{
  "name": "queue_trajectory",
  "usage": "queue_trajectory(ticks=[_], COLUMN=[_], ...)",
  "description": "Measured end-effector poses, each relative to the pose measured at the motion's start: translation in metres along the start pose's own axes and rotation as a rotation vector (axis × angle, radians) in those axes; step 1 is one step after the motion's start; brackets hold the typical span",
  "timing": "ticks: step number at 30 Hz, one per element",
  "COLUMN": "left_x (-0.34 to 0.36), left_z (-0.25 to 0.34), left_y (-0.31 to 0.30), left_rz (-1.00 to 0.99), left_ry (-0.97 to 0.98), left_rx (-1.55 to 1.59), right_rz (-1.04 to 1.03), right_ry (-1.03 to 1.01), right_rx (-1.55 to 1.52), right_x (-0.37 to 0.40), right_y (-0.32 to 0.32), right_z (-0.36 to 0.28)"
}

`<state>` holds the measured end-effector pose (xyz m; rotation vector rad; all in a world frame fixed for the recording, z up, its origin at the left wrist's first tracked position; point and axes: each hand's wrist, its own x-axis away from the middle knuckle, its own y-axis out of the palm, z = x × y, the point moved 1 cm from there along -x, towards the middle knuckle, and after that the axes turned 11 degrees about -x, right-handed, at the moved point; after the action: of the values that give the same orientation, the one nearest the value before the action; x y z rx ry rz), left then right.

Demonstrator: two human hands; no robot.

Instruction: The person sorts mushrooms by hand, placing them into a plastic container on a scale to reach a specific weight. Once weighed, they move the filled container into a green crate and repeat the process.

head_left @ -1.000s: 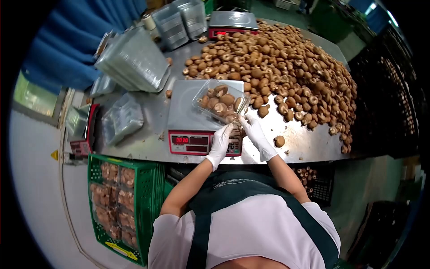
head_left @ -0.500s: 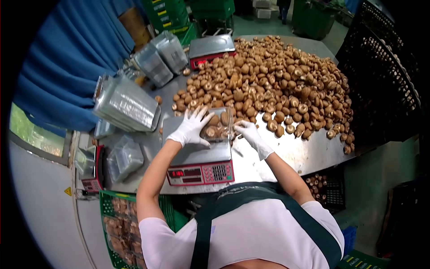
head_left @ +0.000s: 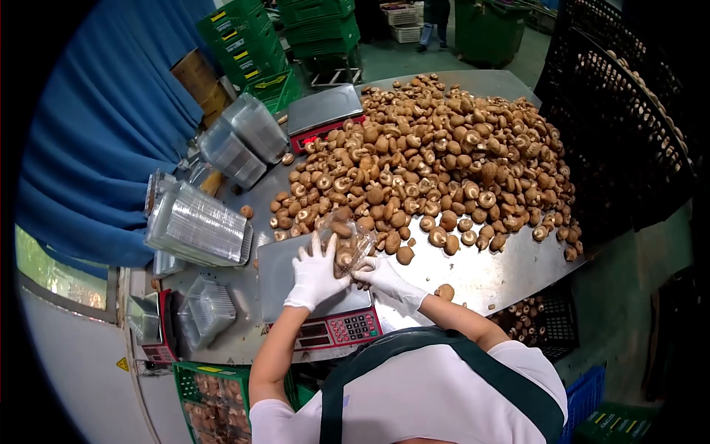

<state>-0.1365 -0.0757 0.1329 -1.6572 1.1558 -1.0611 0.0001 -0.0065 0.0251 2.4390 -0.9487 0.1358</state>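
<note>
A clear plastic container (head_left: 356,243) with brown mushrooms in it is tilted above the right side of the red digital scale (head_left: 277,268). My left hand (head_left: 316,277), in a white glove, grips the container's near left side, fingers along its wall. At its lower right corner, the gloved fingers of my right hand (head_left: 388,281) pinch the edge. Beyond the container spreads a large heap of mushrooms (head_left: 444,155), and one loose mushroom (head_left: 444,291) lies right of my right wrist.
Stacks of clear containers (head_left: 200,226) stand at the left, with more clear containers (head_left: 207,311) nearer. A second scale (head_left: 324,115) is behind. Below the table's left edge sits a green crate (head_left: 214,370) of packed mushrooms. Black crates (head_left: 621,126) rise at the right; a person (head_left: 435,26) stands far back.
The container has gone from lying level on the scale to tilted above it, with both hands now at its near side. The view has shifted, and a loose mushroom shows near my right wrist.
</note>
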Motion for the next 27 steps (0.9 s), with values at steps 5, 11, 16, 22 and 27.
queue_trajectory(ticks=[5,11,16,22,27], left_x=[0.007,0.009,0.011,0.011,0.013], left_z=[-0.006,0.005,-0.002,-0.005,-0.001], left_y=[0.005,0.005,0.002,0.003,0.005], left_rz=[-0.012,0.033,0.008,0.012,0.033], left_ry=[0.053,-0.016,-0.017,-0.030,-0.031], left_rx=[0.069,-0.002,0.029,0.060,0.060], right_rz=[-0.026,0.057,-0.019,-0.018,-0.024], right_ry=[-0.008,0.053,0.025,0.016,0.007], right_rx=[-0.104,-0.195,-0.221,-0.246,-0.297], right_x=[0.002,-0.003,0.005,0.002,0.002], right_y=[-0.001,0.007,0.012,0.012,0.010], right_z=[0.000,0.003,-0.003,-0.007,-0.002])
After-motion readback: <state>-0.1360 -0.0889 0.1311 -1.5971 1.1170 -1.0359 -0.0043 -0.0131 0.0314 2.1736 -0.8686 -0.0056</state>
